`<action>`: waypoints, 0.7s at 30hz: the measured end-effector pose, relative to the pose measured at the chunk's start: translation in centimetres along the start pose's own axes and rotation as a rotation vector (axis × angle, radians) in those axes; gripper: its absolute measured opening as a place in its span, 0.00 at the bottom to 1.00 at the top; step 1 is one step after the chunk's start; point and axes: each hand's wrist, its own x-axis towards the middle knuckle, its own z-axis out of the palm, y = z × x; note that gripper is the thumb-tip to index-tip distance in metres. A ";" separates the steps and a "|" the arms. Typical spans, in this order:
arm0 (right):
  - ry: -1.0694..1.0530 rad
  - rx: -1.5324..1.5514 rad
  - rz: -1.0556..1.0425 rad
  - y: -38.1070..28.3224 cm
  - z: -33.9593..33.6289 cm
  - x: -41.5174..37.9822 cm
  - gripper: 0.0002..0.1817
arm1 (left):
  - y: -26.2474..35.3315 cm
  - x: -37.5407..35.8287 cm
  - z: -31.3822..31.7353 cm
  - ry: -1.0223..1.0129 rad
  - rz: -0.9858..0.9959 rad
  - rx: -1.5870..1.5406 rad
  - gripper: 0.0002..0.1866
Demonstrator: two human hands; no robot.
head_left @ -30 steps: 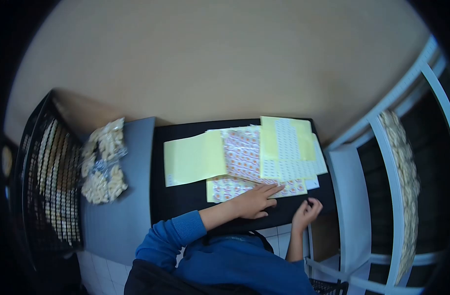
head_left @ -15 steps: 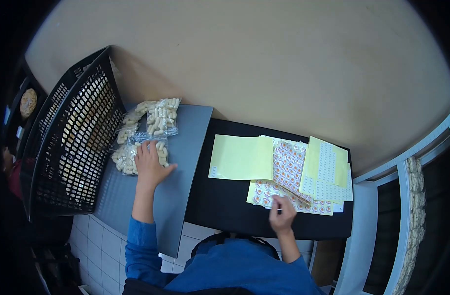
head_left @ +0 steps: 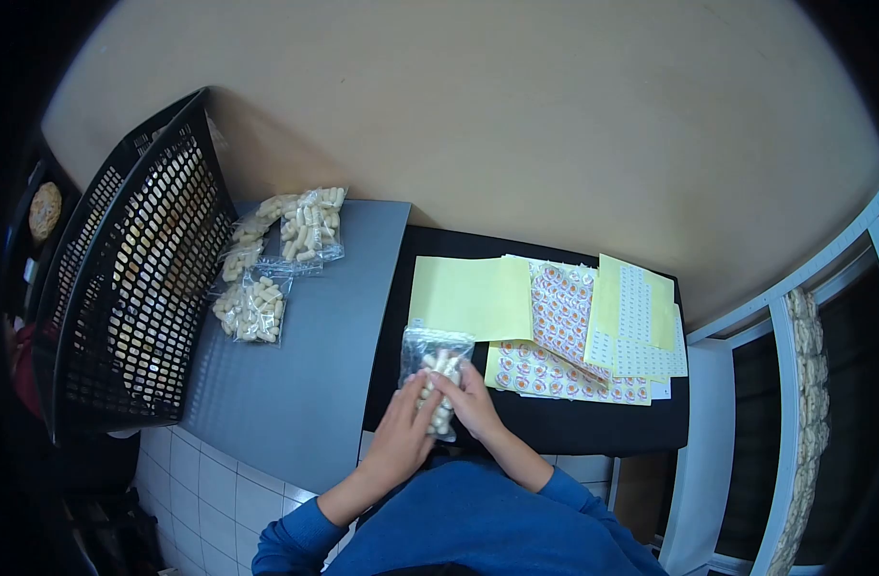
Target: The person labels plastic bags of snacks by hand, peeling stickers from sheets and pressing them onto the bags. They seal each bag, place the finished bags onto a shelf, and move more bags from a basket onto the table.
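Note:
A clear zip bag [head_left: 437, 339] of pale, finger-shaped pieces is held in front of my body, over the near edge of the black table. My left hand [head_left: 401, 434] grips its left side, with the fingers lying across the front. On the right side my right hand [head_left: 473, 401] is closed round the bag, its thumb pressed on the plastic. To the right of the bag lie sheets of round orange-and-white stickers [head_left: 561, 307], partly under a pale yellow backing sheet [head_left: 471, 296]. Whether a loose sticker is between my fingers and the bag cannot be seen.
Similar filled bags [head_left: 252, 307] lie on the grey board [head_left: 315, 384] at left, beside a tall black perforated basket [head_left: 123, 259]. More yellow and white label sheets [head_left: 641, 317] rest on the black table [head_left: 555, 432]. A white-framed rack [head_left: 780, 355] stands at right.
My left hand has taken a bag from the grey board and brought it right, in front of my body. My right hand has left the sticker sheets and closed on the same bag.

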 end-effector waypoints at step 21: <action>0.244 -0.478 -0.824 -15.2 -2.4 -3.3 0.04 | 5.4 12.1 -4.1 0.357 0.227 -1.136 0.20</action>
